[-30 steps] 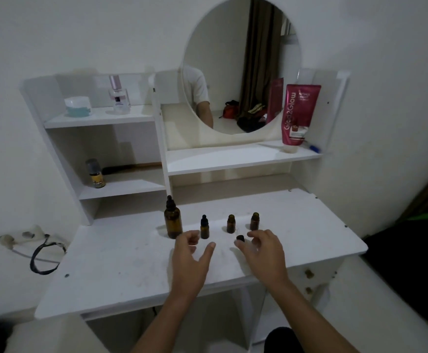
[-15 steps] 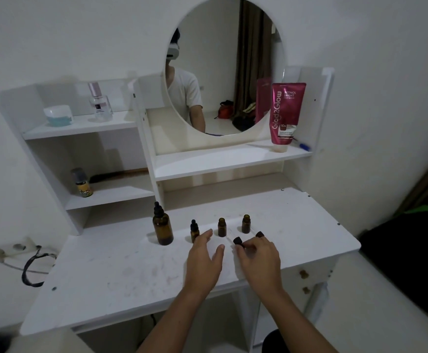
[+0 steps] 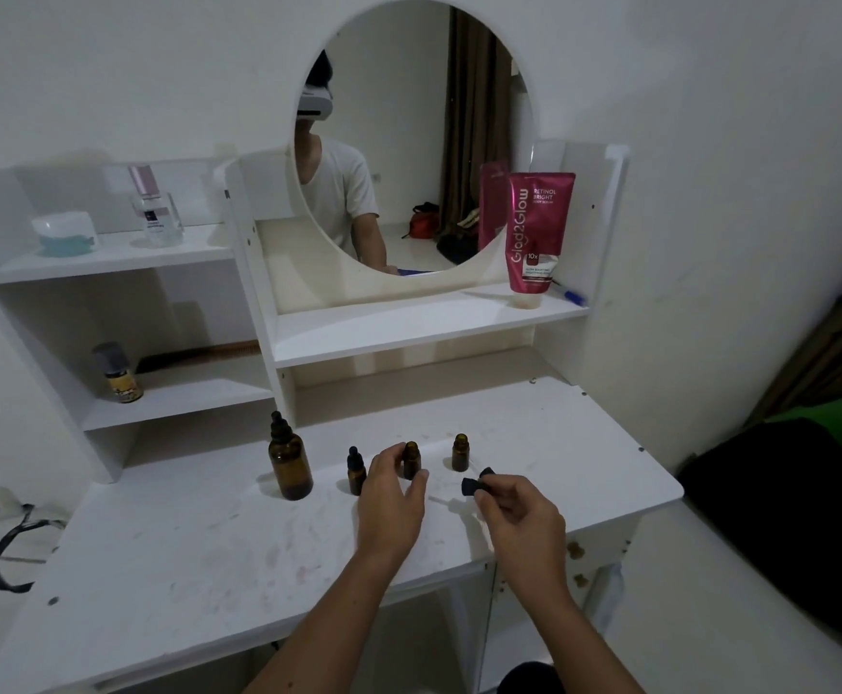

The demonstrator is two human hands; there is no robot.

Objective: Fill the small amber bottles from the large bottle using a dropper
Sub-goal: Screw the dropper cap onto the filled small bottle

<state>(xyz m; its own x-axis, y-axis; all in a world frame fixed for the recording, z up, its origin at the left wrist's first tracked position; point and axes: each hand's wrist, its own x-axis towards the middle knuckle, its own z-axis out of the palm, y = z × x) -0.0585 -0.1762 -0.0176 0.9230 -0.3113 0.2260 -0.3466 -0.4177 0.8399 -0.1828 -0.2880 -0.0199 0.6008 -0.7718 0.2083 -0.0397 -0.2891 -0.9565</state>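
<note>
Prep step: right hand (image 3: pixel 521 513) pinches a small black dropper cap (image 3: pixel 471 485); left hand (image 3: pixel 392 498), fingers loosely open, touches the uncapped middle small amber glass bottle (image 3: pixel 411 460) on white bench (image 3: pixel 168 538). Large amber bottle (image 3: pixel 288 460) at left, capped. Next, prob: uncap it, draw liquid.

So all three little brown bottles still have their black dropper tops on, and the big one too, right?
Not quite. In the head view only the leftmost small bottle has its top. The middle small bottle and the right small bottle are open. The large bottle does have its top.
</note>
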